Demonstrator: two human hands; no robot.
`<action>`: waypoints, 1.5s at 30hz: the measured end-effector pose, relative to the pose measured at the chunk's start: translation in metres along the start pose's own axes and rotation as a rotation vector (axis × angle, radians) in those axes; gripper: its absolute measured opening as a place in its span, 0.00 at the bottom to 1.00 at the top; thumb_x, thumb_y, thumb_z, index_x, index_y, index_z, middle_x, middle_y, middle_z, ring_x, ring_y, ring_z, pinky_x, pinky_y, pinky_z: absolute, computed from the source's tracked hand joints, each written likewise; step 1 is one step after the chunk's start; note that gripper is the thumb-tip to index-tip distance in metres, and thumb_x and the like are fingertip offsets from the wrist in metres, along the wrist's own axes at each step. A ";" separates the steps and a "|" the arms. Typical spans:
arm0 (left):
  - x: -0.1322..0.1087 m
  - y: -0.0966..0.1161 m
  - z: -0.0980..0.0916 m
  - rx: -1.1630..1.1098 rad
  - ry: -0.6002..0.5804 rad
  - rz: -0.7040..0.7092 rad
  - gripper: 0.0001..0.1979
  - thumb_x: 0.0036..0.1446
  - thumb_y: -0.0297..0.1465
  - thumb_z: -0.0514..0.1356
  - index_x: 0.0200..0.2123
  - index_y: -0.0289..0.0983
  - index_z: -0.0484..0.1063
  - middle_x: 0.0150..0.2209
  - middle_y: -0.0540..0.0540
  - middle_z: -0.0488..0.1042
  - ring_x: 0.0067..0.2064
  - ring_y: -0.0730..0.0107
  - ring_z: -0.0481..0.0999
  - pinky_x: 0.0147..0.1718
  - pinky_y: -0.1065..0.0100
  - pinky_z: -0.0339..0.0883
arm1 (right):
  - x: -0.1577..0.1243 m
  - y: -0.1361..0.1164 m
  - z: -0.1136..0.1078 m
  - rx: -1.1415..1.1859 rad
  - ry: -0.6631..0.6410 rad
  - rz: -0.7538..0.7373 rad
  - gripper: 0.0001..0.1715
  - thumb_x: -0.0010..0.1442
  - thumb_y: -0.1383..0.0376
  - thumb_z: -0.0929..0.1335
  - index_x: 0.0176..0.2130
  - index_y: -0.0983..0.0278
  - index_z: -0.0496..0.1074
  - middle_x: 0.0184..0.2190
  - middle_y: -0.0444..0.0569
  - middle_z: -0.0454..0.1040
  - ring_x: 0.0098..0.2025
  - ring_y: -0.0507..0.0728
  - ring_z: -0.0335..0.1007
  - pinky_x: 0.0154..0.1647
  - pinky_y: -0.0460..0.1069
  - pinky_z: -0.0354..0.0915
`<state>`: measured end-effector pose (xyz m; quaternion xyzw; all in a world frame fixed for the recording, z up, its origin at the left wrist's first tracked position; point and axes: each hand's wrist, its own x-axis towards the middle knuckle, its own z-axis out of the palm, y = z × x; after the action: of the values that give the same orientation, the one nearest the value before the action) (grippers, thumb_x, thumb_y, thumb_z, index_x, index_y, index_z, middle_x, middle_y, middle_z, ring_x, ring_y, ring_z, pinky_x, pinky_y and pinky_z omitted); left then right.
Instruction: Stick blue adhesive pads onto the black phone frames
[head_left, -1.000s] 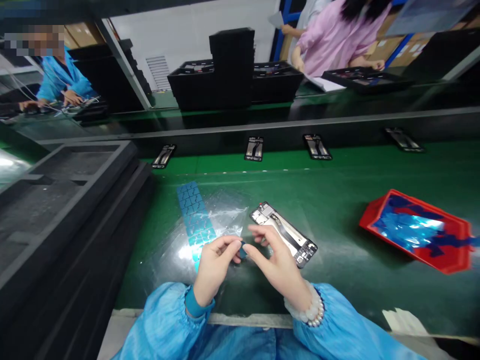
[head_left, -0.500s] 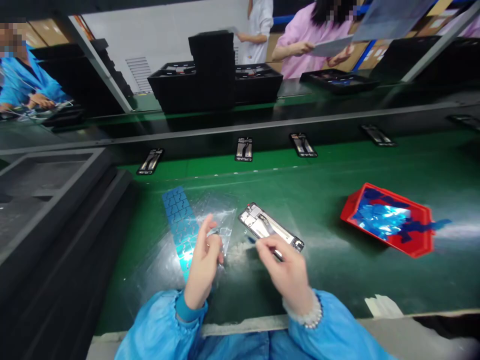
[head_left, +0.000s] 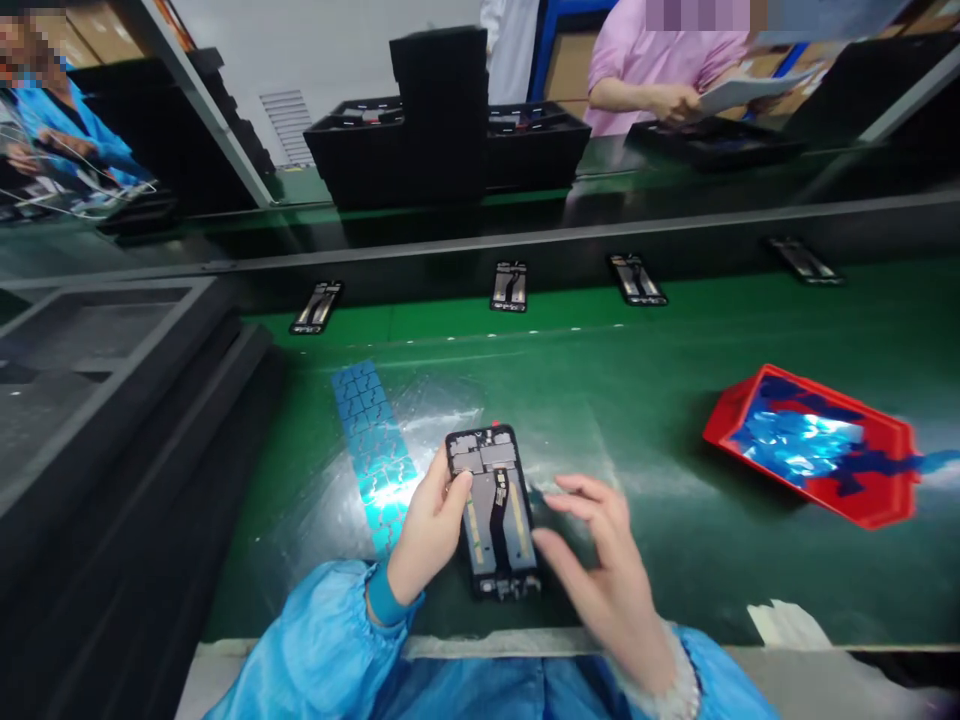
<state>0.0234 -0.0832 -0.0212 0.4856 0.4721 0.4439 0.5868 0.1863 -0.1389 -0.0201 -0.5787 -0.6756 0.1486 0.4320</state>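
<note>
Left hand (head_left: pixel 426 528) clamps one black rectangular phone (head_left: pixel 496 525); right hand (head_left: pixel 616 570) has fingers apart. Beyond them: four more phones (head_left: pixel 509 288) on green bench (head_left: pixel 645 400), pale wall (head_left: pixel 330 45).

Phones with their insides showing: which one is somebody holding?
The nearest phone, held in the person's left hand. The four other phones lie farther away, in a row, with no hand on them.
</note>
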 end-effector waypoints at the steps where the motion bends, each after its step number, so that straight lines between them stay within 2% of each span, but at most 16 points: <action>1: 0.000 0.001 -0.001 0.000 -0.034 -0.018 0.23 0.58 0.33 0.55 0.57 0.36 0.61 0.56 0.44 0.68 0.57 0.61 0.66 0.57 0.62 0.57 | 0.008 0.000 -0.002 0.015 0.013 -0.004 0.05 0.60 0.64 0.64 0.39 0.59 0.67 0.45 0.52 0.65 0.50 0.61 0.61 0.49 0.58 0.61; 3: -0.001 0.001 -0.001 -0.008 -0.089 -0.067 0.25 0.57 0.32 0.55 0.58 0.35 0.60 0.56 0.44 0.68 0.56 0.62 0.67 0.57 0.64 0.58 | 0.025 0.001 -0.004 0.015 -0.010 0.005 0.07 0.60 0.65 0.63 0.31 0.60 0.68 0.44 0.51 0.66 0.51 0.61 0.59 0.50 0.59 0.60; 7: -0.004 0.001 -0.001 0.015 -0.115 -0.118 0.27 0.56 0.31 0.56 0.59 0.34 0.59 0.53 0.44 0.71 0.51 0.63 0.72 0.50 0.66 0.66 | 0.048 0.000 0.007 0.027 -0.085 0.015 0.09 0.58 0.63 0.64 0.26 0.61 0.67 0.47 0.53 0.66 0.54 0.63 0.55 0.51 0.62 0.57; 11: -0.006 0.002 -0.001 0.019 -0.119 -0.158 0.29 0.54 0.32 0.57 0.60 0.33 0.58 0.49 0.44 0.75 0.46 0.65 0.75 0.43 0.69 0.70 | 0.052 -0.003 0.018 0.085 -0.113 0.054 0.11 0.57 0.65 0.64 0.24 0.61 0.66 0.45 0.52 0.69 0.53 0.62 0.56 0.51 0.61 0.58; 18: -0.005 0.006 -0.001 0.065 -0.098 -0.183 0.30 0.54 0.33 0.58 0.60 0.35 0.59 0.45 0.45 0.76 0.32 0.74 0.74 0.30 0.74 0.69 | 0.053 0.001 0.020 0.136 -0.146 0.102 0.13 0.57 0.63 0.65 0.22 0.61 0.66 0.40 0.50 0.70 0.49 0.61 0.58 0.51 0.60 0.58; 25: -0.007 0.006 -0.002 0.076 -0.149 -0.149 0.29 0.56 0.33 0.56 0.61 0.35 0.57 0.43 0.44 0.75 0.38 0.69 0.73 0.33 0.73 0.68 | 0.053 0.000 0.023 0.188 -0.159 0.178 0.13 0.57 0.62 0.66 0.22 0.61 0.67 0.38 0.50 0.70 0.47 0.59 0.61 0.48 0.56 0.59; 30: -0.008 0.005 -0.004 0.098 -0.162 -0.161 0.29 0.57 0.33 0.55 0.61 0.37 0.56 0.39 0.47 0.76 0.32 0.73 0.70 0.31 0.74 0.66 | 0.053 -0.002 0.022 0.186 -0.153 0.187 0.13 0.57 0.62 0.66 0.22 0.61 0.68 0.38 0.50 0.70 0.47 0.59 0.62 0.48 0.55 0.59; 36: -0.009 0.007 -0.004 0.123 -0.172 -0.138 0.26 0.57 0.32 0.55 0.59 0.37 0.60 0.34 0.49 0.75 0.27 0.76 0.67 0.29 0.75 0.65 | 0.053 -0.001 0.022 0.193 -0.158 0.191 0.12 0.57 0.62 0.65 0.23 0.62 0.68 0.37 0.50 0.69 0.46 0.58 0.62 0.47 0.54 0.60; 41: -0.008 0.010 -0.002 0.115 -0.181 -0.109 0.23 0.57 0.31 0.54 0.57 0.36 0.63 0.32 0.47 0.75 0.34 0.68 0.73 0.35 0.70 0.69 | 0.052 0.000 0.022 0.195 -0.173 0.194 0.12 0.57 0.63 0.65 0.23 0.62 0.68 0.37 0.50 0.69 0.45 0.58 0.63 0.46 0.54 0.60; 45: -0.009 0.009 -0.001 0.109 -0.162 -0.130 0.24 0.56 0.32 0.55 0.57 0.36 0.63 0.33 0.46 0.76 0.37 0.64 0.75 0.36 0.68 0.71 | 0.052 -0.001 0.021 0.191 -0.167 0.193 0.12 0.57 0.63 0.66 0.23 0.62 0.68 0.36 0.50 0.69 0.44 0.58 0.64 0.46 0.54 0.61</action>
<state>0.0202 -0.0903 -0.0110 0.5192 0.4770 0.3378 0.6235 0.1720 -0.0853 -0.0102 -0.5829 -0.6331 0.3004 0.4112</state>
